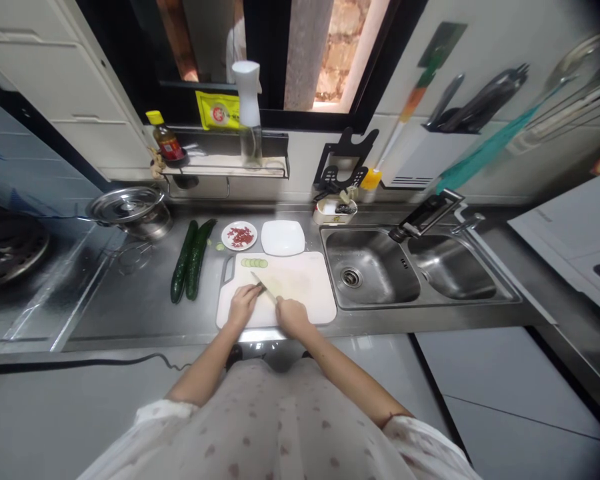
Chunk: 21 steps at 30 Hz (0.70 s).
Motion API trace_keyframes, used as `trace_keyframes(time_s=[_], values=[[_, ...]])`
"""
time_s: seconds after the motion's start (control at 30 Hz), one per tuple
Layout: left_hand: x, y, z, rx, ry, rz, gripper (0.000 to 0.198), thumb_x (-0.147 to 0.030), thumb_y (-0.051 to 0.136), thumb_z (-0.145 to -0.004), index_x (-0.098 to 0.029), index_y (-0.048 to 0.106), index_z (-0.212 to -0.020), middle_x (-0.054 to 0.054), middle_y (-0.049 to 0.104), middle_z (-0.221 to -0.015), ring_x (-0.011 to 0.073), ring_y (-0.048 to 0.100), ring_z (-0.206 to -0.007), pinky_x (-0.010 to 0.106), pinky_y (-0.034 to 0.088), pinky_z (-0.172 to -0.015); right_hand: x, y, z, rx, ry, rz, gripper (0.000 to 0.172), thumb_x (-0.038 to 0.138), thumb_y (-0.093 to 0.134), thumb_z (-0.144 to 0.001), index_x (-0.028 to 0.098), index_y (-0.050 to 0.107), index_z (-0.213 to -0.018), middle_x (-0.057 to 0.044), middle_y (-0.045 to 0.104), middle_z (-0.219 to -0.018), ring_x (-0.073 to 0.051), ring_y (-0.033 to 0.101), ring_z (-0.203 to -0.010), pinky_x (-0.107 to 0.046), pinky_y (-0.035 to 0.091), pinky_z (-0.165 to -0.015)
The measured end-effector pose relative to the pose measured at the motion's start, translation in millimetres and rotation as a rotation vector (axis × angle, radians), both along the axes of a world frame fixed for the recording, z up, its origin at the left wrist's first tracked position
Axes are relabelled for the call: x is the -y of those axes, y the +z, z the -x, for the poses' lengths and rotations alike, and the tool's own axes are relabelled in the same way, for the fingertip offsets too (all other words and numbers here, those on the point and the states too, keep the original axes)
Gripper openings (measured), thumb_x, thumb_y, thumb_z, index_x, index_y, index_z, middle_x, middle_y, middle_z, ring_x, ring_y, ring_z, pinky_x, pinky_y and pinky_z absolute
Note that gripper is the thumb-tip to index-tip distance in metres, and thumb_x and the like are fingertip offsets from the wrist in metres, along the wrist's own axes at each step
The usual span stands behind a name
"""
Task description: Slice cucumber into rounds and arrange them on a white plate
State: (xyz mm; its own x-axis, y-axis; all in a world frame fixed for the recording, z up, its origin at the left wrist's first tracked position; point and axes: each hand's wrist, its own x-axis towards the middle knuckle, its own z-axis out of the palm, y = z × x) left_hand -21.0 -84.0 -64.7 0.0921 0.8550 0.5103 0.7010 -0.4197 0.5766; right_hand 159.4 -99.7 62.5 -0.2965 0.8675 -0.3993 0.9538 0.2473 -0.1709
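R hand (291,315) holds knife (263,286), L hand (243,303) on cutting board (303,280).

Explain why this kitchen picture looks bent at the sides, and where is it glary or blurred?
Head view: wide-lens distortion bows the grey steel counter and white cabinets; corners darken; the hanging utensils at right smear. Glare sits on the counter's front edge below the white plastic cutting board. Centre is sharpest, where the right hand grips a small knife.

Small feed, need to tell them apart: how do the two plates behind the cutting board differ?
The round plate is smaller and holds chopped red bits; the square plate is larger and bare. The round plate lies nearer the cucumbers, the square plate nearer the sink. Both are white.
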Motion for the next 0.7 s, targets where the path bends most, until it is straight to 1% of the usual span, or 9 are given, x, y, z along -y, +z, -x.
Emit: trace_keyframes(time_s=[0.23, 0.4, 0.53, 0.7], values=[[0, -0.5, 1, -0.004, -0.012, -0.007, 0.027, -0.021, 0.051, -0.091, -0.024, 0.068, -0.112, 0.007, 0.067, -0.106, 0.0192, 0.059, -0.102, 0.037, 0.05, -0.091, -5, -4.0, 5, -0.023, -0.002, -0.019, 0.032, 0.018, 0.03, -0.096, 0.013, 0.058, -0.111, -0.015, 0.07, -0.093, -0.022, 0.066, -0.091, -0.03, 0.047, -0.075], [0, -2.0, 1, 0.0, -0.017, 0.002, 0.027, -0.02, 0.05, -0.091, -0.024, 0.068, -0.112, 0.007, 0.067, -0.107, 0.0191, 0.059, -0.102, 0.037, 0.05, -0.091, -16, -8.2, 13, -0.044, 0.008, -0.033, 0.034, 0.018, 0.029, -0.096, 0.014, 0.057, -0.115, -0.015, 0.07, -0.097, -0.021, 0.066, -0.093, -0.03, 0.047, -0.077], [0, -1.1, 1, 0.015, -0.015, 0.005, 0.027, -0.02, 0.05, -0.091, -0.024, 0.068, -0.111, 0.007, 0.067, -0.107, 0.0189, 0.059, -0.101, 0.037, 0.05, -0.091, -22, -10.0, 17, -0.048, 0.007, -0.058, 0.035, 0.02, 0.029, -0.096, 0.014, 0.058, -0.113, -0.015, 0.07, -0.097, -0.022, 0.066, -0.094, -0.03, 0.047, -0.076], [-1, -1.2, 1, 0.016, -0.014, 0.007, 0.027, -0.022, 0.05, -0.092, -0.024, 0.068, -0.111, 0.007, 0.068, -0.106, 0.0189, 0.06, -0.101, 0.037, 0.05, -0.09, -17, -7.7, 12, -0.052, 0.016, -0.028, 0.034, 0.02, 0.03, -0.096, 0.014, 0.058, -0.114, -0.014, 0.07, -0.097, -0.022, 0.066, -0.093, -0.029, 0.047, -0.076]])
